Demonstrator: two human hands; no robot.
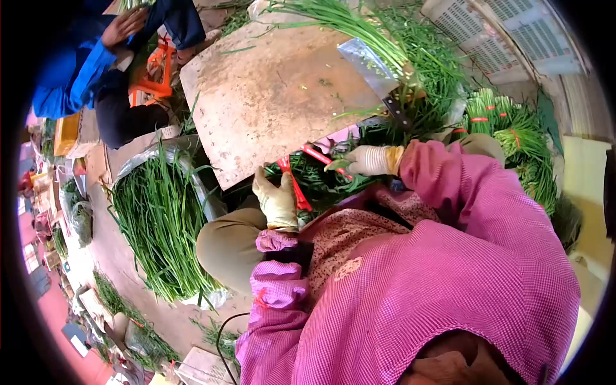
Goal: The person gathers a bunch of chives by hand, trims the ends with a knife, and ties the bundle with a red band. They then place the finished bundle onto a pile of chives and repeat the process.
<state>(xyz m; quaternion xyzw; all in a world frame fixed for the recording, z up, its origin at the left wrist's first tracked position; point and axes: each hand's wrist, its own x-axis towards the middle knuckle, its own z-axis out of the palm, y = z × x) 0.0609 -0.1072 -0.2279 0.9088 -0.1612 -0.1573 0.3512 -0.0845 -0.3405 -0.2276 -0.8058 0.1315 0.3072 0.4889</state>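
The gloved left hand [276, 197] was held partly open beside a red strap [294, 183], while the gloved right hand [370, 160] was curled near another red strap [326, 160] and green leaves [316, 176]; whether anything was gripped there could not be told. Both straps were seen at the near edge of the board [256, 96], where the knife [372, 72] was laid near cut stems [378, 42]. Print on the pale crates [475, 35] could not be read.

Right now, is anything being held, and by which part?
It can't be told: the left hand is beside one red strip, the right hand meets another red strip near its lower end; no grip shows.
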